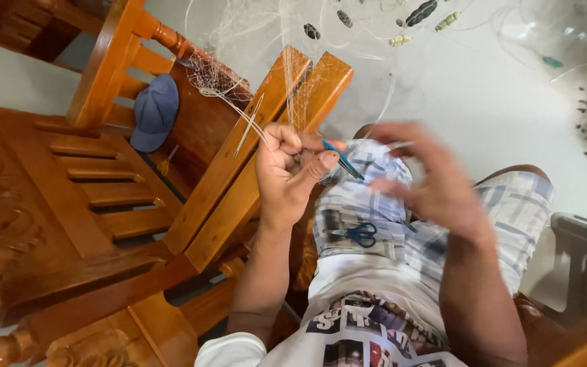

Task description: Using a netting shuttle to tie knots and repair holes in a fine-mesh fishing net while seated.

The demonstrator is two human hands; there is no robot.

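I am pinching the fishing net [239, 88] in my closed left hand [290, 170], so the mesh is staying tight from the wooden chair [103, 170]. My right hand [433, 180] is blurred; its fingers are looking half open near the blue netting needle [341, 158]. Scissors [358, 234] are lying ready on my lap.

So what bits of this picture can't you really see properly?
- Right hand, head view: smeared by motion blur, so its fingers and grip cannot be made out.
- Blue tool: its near end is hidden inside the left hand.
- Fishing net: threads too thin to follow; cut off by the top edge.
- Scissors on the lap: too small for detail.
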